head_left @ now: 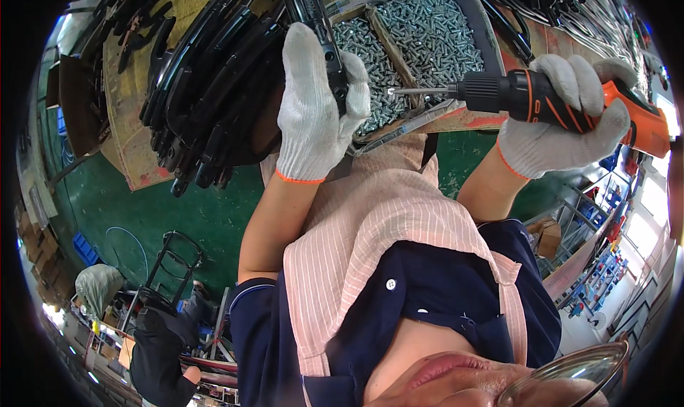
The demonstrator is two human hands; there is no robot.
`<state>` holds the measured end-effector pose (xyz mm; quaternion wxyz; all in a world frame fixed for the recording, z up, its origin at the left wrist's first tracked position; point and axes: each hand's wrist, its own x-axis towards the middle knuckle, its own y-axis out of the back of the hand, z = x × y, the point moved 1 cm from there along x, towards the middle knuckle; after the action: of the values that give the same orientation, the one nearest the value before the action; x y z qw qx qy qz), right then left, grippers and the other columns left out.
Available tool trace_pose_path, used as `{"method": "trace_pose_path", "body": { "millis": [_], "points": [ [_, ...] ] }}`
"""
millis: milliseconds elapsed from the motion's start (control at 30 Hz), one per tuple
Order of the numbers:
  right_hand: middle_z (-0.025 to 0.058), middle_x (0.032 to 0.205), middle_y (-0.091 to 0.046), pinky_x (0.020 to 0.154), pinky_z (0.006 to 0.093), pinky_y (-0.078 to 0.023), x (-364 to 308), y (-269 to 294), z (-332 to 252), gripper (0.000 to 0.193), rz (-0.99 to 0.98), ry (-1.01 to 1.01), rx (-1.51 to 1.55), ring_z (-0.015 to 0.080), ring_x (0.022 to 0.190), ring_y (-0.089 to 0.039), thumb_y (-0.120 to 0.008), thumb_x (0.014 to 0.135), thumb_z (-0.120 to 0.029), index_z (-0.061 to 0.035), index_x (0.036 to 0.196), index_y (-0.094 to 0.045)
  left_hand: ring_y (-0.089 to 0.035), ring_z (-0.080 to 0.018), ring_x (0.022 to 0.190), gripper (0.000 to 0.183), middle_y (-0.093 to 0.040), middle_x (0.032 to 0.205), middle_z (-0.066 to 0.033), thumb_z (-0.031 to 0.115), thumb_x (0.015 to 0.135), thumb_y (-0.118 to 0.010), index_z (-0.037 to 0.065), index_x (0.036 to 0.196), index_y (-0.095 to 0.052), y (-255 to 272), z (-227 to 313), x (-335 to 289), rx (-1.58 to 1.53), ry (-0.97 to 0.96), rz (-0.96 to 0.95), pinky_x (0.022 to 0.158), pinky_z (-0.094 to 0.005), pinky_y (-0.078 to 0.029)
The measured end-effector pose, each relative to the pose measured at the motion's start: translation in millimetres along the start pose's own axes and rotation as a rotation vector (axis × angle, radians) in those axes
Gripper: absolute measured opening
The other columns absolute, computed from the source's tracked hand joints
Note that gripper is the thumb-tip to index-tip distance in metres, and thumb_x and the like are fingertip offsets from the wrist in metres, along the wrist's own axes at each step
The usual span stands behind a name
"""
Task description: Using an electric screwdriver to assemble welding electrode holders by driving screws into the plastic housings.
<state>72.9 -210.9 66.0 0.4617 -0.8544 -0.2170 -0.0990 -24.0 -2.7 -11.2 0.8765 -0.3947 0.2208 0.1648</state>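
My left hand (pixel 313 108), in a white knit glove with an orange cuff, is closed round a long black metal bar (pixel 308 12) with holes in it. The bar slants away past the top edge. My right hand (pixel 570 122), gloved the same way, grips an orange and black power screwdriver (pixel 513 97). Its long bit points left towards the bar, apart from it. Something small and shiny sits at the bit's tip, perhaps a screw. Beneath the bit lies a divided box (pixel 491 29) holding many loose silvery screws (pixel 427 37).
To the left, a pile of curved black bars (pixel 214 79) overhangs the worn yellow and red table (pixel 132 140). More metal rods (pixel 584 22) lie at the far right. Behind on the green floor (pixel 114 200) are a wheeled frame (pixel 174 257) and another person (pixel 157 357).
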Motion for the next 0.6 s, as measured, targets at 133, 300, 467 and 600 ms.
{"method": "trace_pose_path", "body": {
  "millis": [133, 300, 467, 600],
  "points": [
    [-0.0084, 0.077, -0.053, 0.079, 0.0221, -0.047, 8.9, -22.7, 10.7, 0.033, 0.003, -0.006, 0.064, 0.007, 0.069, -0.049, -0.069, 0.088, -0.023, -0.0187, 0.119, -0.058, -0.048, -0.0135, 0.044, 0.074, -0.059, 0.076, -0.0066, 0.079, 0.09, -0.031, 0.016, 0.121, -0.053, -11.5, 5.4, -2.4, -0.086, 0.01, 0.09, 0.035, -0.0221, -0.03],
    [-0.009, 0.073, -0.052, 0.08, 0.0213, -0.048, 6.9, -28.0, 29.3, 0.033, 0.052, 0.056, -0.036, 0.0072, 0.07, -0.051, -0.072, 0.086, -0.02, -0.0203, 0.117, -0.06, -0.05, -0.014, 0.044, 0.076, -0.06, 0.077, -0.007, 0.081, 0.089, -0.028, 0.017, 0.123, -0.05, -10.3, 9.3, -3.4, -0.087, -0.03, 0.041, 0.034, -0.0223, -0.032],
    [-0.0111, 0.072, -0.05, 0.08, 0.0206, -0.048, 1.7, -26.6, 28.2, 0.036, 0.008, -0.011, -0.119, 0.0062, 0.071, -0.05, -0.072, 0.087, -0.022, -0.0287, 0.12, -0.057, -0.05, -0.0143, 0.043, 0.075, -0.06, 0.074, -0.007, 0.081, 0.088, -0.03, 0.017, 0.123, -0.05, -6.9, 5.5, -1.3, -0.112, -0.037, 0.036, 0.034, -0.0217, -0.032],
    [-0.0073, 0.089, -0.048, 0.074, 0.0221, -0.048, -1.7, -31.2, 34.1, 0.043, -0.031, 0.087, -0.139, 0.0071, 0.07, -0.05, -0.067, 0.088, -0.017, -0.0298, 0.126, -0.052, -0.051, -0.0136, 0.042, 0.071, -0.06, 0.073, -0.0062, 0.078, 0.09, -0.03, 0.017, 0.12, -0.051, -7.2, 5.9, -0.5, -0.192, -0.003, 0.012, 0.032, -0.0209, -0.033]
  ]
}}
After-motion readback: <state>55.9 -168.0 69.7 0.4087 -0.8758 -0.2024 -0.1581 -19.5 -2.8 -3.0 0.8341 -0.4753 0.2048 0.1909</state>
